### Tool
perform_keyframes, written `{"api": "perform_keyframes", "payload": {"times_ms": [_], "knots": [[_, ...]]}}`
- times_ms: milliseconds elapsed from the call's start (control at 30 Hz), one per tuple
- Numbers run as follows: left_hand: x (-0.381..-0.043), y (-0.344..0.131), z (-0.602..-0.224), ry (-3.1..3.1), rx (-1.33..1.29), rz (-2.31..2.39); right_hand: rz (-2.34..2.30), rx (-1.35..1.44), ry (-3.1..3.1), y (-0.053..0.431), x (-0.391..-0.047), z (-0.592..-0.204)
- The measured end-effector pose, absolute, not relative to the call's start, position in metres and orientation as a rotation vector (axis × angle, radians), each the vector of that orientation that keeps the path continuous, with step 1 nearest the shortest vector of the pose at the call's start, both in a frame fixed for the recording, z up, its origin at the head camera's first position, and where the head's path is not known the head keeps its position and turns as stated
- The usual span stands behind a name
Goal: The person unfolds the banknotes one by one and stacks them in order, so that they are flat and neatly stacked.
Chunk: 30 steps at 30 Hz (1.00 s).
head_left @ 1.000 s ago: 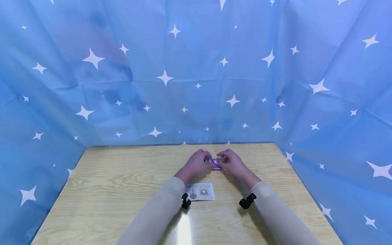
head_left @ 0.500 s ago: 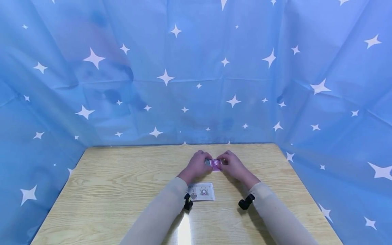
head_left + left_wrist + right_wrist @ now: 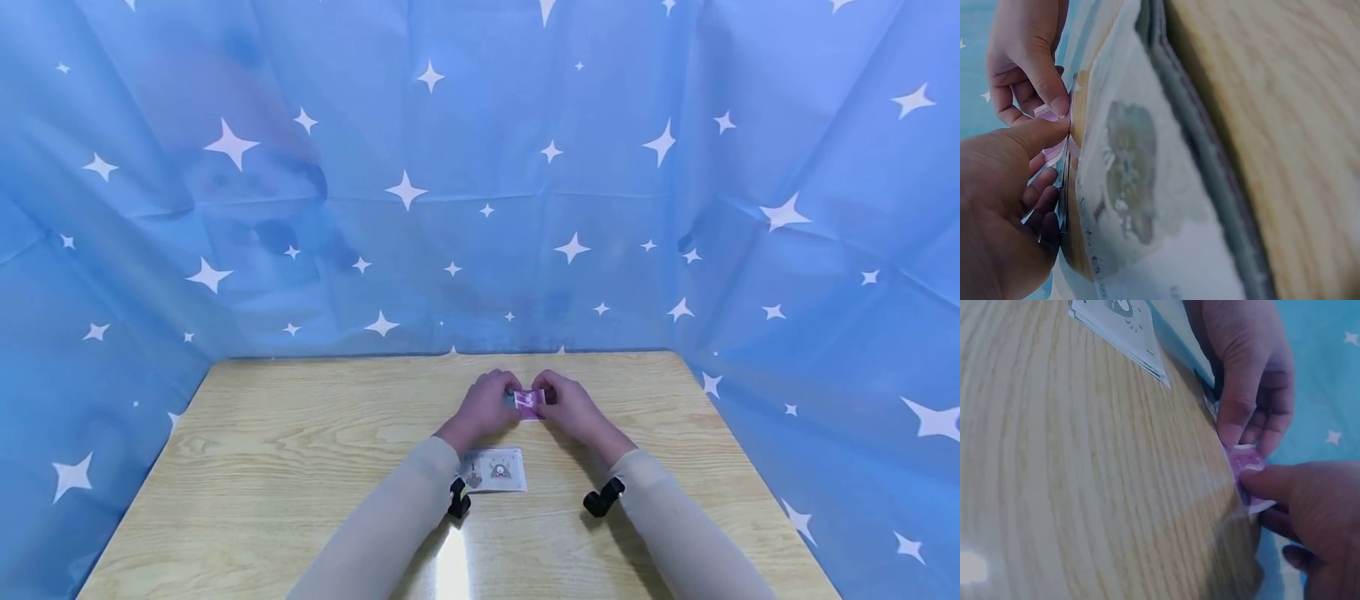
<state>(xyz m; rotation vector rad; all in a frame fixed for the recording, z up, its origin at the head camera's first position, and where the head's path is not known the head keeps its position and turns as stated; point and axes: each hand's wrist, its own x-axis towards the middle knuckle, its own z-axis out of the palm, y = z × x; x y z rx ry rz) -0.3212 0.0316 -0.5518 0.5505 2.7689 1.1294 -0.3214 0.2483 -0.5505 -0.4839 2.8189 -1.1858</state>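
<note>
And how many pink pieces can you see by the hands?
1. The pink piece is between the left hand and the right hand, at their fingertips. More could be hidden under it or behind the fingers.

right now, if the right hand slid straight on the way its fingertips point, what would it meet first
Likely the left hand, just across the pink paper that the right hand pinches; the depth between the two hands is hard to judge.
</note>
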Motion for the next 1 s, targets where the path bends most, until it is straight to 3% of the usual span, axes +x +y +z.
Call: {"api": "perform_keyframes", "payload": {"times_ms": [500,1000], "knots": [[-0.317,0.030,-0.544,2.763,0.550,1.272,-1.462,-0.465,2.711,0.256,-0.311,-0.544],[-0.289,0.012,-0.525,2.270,0.445,1.801,-1.804,-0.361,2.482,0.241,-0.283,-0.522]]}}
